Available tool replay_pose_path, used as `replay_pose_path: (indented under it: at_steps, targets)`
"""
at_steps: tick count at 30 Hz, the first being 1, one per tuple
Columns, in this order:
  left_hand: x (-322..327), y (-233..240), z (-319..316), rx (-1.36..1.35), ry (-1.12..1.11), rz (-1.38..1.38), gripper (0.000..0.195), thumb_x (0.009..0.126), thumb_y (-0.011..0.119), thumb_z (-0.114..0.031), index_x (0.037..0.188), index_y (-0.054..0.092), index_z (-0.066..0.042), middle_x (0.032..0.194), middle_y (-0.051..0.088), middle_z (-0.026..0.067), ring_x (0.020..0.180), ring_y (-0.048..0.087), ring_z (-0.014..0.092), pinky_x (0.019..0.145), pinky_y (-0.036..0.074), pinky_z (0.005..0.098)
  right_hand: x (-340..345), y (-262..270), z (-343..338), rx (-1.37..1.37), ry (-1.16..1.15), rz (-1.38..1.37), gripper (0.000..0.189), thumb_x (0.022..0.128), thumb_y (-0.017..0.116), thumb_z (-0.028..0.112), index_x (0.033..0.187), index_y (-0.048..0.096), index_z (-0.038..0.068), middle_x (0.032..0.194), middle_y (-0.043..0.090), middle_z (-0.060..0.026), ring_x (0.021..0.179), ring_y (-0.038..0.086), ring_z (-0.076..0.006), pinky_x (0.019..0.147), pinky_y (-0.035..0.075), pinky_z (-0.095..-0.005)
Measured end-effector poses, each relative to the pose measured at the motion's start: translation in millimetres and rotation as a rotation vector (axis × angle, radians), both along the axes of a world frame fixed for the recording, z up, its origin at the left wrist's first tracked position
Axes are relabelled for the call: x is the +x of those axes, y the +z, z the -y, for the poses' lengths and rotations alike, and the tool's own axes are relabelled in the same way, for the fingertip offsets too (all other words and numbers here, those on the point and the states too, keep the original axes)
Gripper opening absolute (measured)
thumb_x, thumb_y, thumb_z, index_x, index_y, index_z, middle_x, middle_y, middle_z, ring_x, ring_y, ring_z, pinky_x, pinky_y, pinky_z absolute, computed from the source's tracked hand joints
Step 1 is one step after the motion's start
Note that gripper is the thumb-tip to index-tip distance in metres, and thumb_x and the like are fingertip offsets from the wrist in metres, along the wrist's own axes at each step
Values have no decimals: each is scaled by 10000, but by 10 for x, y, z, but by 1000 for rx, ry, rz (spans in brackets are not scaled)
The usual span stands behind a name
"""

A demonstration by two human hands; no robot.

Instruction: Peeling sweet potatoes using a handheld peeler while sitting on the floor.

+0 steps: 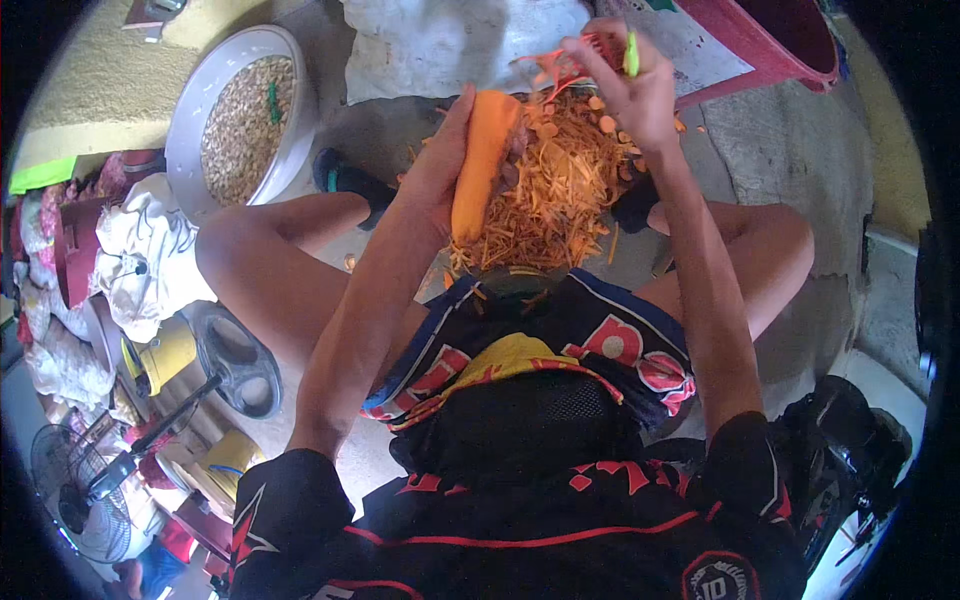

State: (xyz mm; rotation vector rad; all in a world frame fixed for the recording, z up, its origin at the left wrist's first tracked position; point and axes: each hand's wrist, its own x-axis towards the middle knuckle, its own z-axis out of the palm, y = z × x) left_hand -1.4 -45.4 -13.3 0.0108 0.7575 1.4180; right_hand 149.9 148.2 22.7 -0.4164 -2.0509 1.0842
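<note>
My left hand is wrapped around a thick, peeled carrot, tilted with its broad end away from me. Raised to the right of it, my right hand is blurred and grips a small tool with a lime-green handle; its working end cannot be made out. Red-orange stringy material, perhaps netting or peel, shows beside the right fingers. Below both hands, a heap of carrot peelings lies on the floor between my feet, with cut carrot ends at its far side.
A grey basin of small pale pieces, perhaps garlic cloves, stands at the upper left. White sacking lies beyond the heap. A red tub tilts at the upper right. A pedestal fan and a yellow container are at left.
</note>
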Motion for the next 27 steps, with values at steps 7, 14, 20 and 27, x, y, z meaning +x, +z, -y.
replay_pose_path:
  at_steps: [7, 14, 20, 27]
  targets:
    - [163, 398, -74, -28, 79, 27, 584, 1055, 563, -568, 1270, 577, -26, 1056, 674, 87, 885, 683, 197, 693, 595, 296, 83, 41, 573, 151, 291, 90, 278, 933, 795, 108, 1171, 696, 3, 968, 754, -48, 895, 686, -101, 812, 553, -277]
    - [-76, -51, 0, 38, 20, 86, 569, 1061, 535, -586, 1219, 616, -46, 1000, 689, 101, 868, 697, 177, 711, 615, 301, -19, 10, 350, -248, 147, 49, 232, 949, 809, 214, 1054, 709, 32, 902, 758, -26, 808, 670, -80, 732, 553, -305]
    - [33, 121, 22, -29, -8, -11, 608, 1067, 481, -623, 1200, 622, -46, 983, 681, 100, 785, 684, 167, 668, 605, 295, 31, -69, 163, 48, 67, 29, 213, 977, 773, 190, 1096, 708, 26, 894, 776, -62, 804, 706, -97, 716, 562, -306]
    - [91, 261, -73, -171, 144, -132, 595, 1065, 484, -627, 1177, 636, -62, 926, 681, 64, 733, 665, 159, 618, 573, 296, 44, 123, 552, -136, 220, 195, 232, 907, 845, 175, 1053, 712, 54, 893, 759, -37, 845, 718, -114, 730, 569, -318]
